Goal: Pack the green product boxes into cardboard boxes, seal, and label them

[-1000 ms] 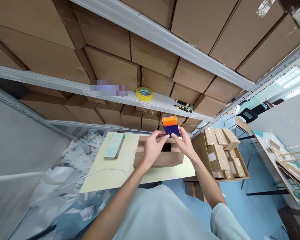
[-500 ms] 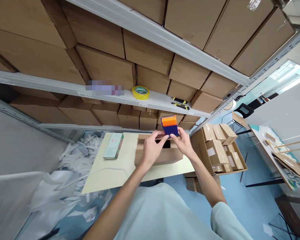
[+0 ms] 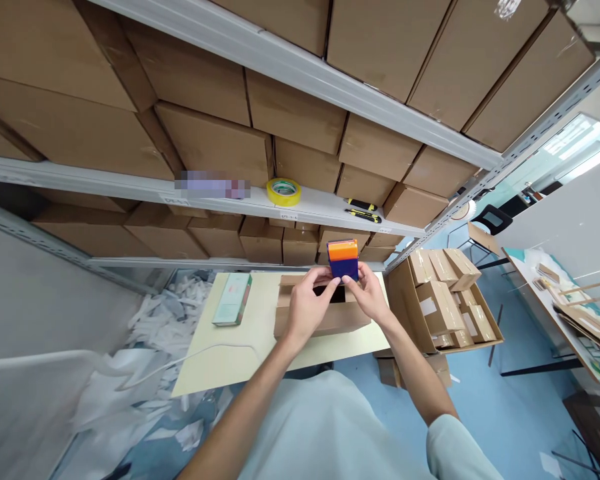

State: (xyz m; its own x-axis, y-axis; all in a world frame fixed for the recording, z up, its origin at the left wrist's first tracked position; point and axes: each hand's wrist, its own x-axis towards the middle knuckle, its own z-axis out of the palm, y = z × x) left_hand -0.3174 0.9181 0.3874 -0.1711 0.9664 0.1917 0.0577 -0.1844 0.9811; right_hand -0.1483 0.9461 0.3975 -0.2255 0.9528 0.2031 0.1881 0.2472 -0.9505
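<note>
Left hand and right hand: fingertips pinch the lower corners of a small box from both sides, remaining fingers loosely curled. The box is upright, just above the open top of a cardboard carton on the table.

Risk, by my reading: the grip is low and fingertip-only, so the box could tip, slip, or snag a carton flap.

Box: orange top band, dark blue body, crisp edges.

Beyond: teal packet; yellow tape roll on the shelf.
</note>
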